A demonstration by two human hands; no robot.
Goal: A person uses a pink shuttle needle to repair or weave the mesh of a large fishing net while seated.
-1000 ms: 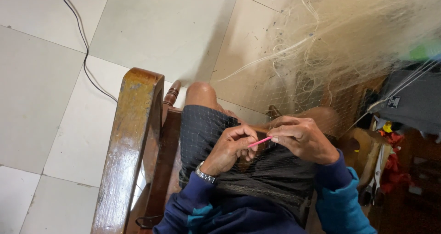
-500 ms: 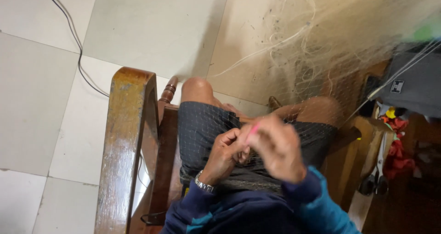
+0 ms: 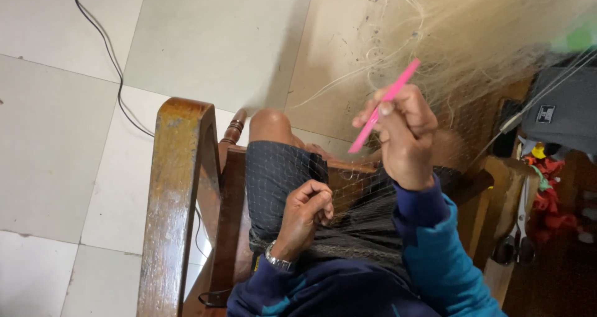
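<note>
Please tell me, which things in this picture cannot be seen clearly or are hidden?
- Head view: the thread from the pink netting needle in the right hand is too thin to trace.
- What the left hand pinches is hidden by its curled fingers.
- The fishing net at top right is blurred and cut by the edge.
- The scissors are partly hidden behind the wooden armrest.

Wooden chair arm (image 3: 177, 199), lower left; black cable (image 3: 106, 55), upper left, on tiled floor (image 3: 56, 136); scissors (image 3: 517, 239), right edge.
</note>
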